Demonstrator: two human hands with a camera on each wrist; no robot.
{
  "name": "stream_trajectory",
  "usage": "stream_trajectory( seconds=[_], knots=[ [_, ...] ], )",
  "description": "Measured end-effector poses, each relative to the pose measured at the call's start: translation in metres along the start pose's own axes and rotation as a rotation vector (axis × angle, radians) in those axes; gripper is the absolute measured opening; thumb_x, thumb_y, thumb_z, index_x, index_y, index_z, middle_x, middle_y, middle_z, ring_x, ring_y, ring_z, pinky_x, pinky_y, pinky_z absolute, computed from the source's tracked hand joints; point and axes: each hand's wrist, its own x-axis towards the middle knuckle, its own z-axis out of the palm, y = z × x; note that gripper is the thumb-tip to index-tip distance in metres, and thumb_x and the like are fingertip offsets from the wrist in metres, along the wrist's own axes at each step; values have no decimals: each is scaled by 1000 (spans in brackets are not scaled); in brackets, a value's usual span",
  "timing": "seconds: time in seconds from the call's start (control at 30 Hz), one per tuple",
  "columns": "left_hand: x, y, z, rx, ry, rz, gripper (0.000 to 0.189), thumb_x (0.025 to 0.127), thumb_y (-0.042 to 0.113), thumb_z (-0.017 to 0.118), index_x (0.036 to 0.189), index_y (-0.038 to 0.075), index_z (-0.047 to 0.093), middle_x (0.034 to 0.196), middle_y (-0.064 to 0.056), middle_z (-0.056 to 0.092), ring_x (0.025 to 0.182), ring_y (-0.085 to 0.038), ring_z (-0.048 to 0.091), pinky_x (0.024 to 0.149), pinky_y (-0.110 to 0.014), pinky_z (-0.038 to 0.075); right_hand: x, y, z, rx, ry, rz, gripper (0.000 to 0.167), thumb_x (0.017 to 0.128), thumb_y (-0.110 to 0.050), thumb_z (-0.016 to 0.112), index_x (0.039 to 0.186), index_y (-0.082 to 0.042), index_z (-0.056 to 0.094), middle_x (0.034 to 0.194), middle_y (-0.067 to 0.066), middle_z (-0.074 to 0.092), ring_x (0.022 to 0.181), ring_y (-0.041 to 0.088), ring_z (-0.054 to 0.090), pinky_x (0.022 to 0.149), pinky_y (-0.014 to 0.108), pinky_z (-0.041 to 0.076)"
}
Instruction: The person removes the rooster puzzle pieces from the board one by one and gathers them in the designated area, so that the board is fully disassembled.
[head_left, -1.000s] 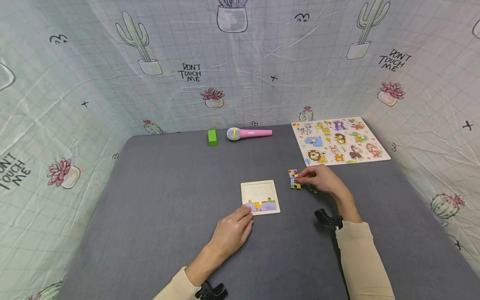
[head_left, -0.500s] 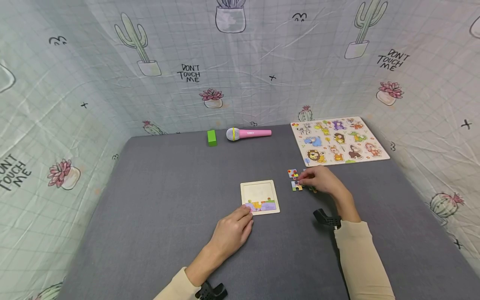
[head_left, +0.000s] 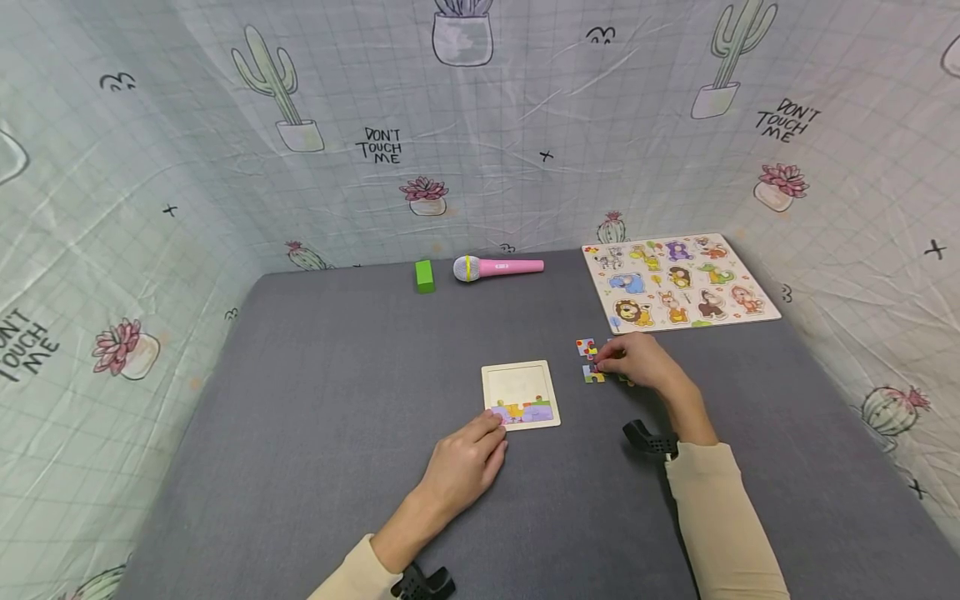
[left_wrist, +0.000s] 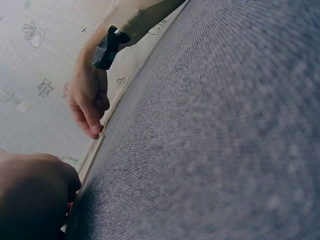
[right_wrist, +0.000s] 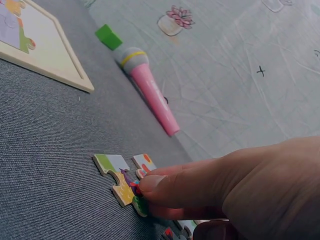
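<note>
Pinching a puzzle piece (right_wrist: 122,192) between thumb and fingertips of the right hand (head_left: 641,360), on the tabletop (head_left: 337,375) between two and three o'clock from the wooden frame (head_left: 517,379); unclear whether lifted. Resting left hand (head_left: 462,462) at the frame's seven-o'clock corner; cannot tell whether gripping or merely touching. Probably at the picking-up step, with fitted pieces (head_left: 536,412) only along six o'clock. Likely calls next for carrying toward nine o'clock, turning to match.

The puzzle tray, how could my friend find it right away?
On the grey table, find the left hand. It touches a corner of the puzzle tray, a pale wooden square. Unlike the bigger animal board, covered in pictures, it has pieces only along its near side.
</note>
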Motion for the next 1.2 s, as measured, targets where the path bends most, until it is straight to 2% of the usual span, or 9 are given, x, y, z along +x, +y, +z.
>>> stream_trajectory(
  seconds=[0.37, 0.8, 0.97, 1.2],
  knots=[
    [1, -1, -2, -6, -8, -8, 17, 85, 15, 77, 99, 5, 78, 111, -11, 76, 108, -25, 73, 91, -35, 59, 2, -4, 2, 43, -55, 83, 13, 87, -14, 77, 97, -6, 78, 94, 9, 74, 73, 15, 55, 65, 28, 46],
    [2, -2, -4, -8, -4, -7, 18, 84, 15, 78, 98, 4, 78, 110, -11, 76, 108, -25, 73, 91, -35, 59, 2, -3, 0, 38, -65, 66, 12, 89, -14, 76, 97, -5, 77, 91, 8, 73, 67, 14, 55, 60, 29, 48],
    [2, -2, -3, -7, -3, -2, 17, 84, 15, 78, 98, 5, 78, 110, -10, 76, 107, -25, 73, 91, -35, 59, 1, -6, -1, 16, -11, 66, 16, 91, -19, 73, 101, -5, 74, 87, 6, 70, 70, 14, 55, 61, 29, 46],
    [2, -3, -3, -11, -6, -4, 16, 85, 15, 78, 98, 5, 78, 110, -10, 76, 107, -25, 73, 91, -35, 59, 1, -15, -2, 13, 73, 24, 22, 94, -21, 69, 107, -3, 71, 90, 9, 68, 77, 18, 58, 62, 29, 46]
  ],
)
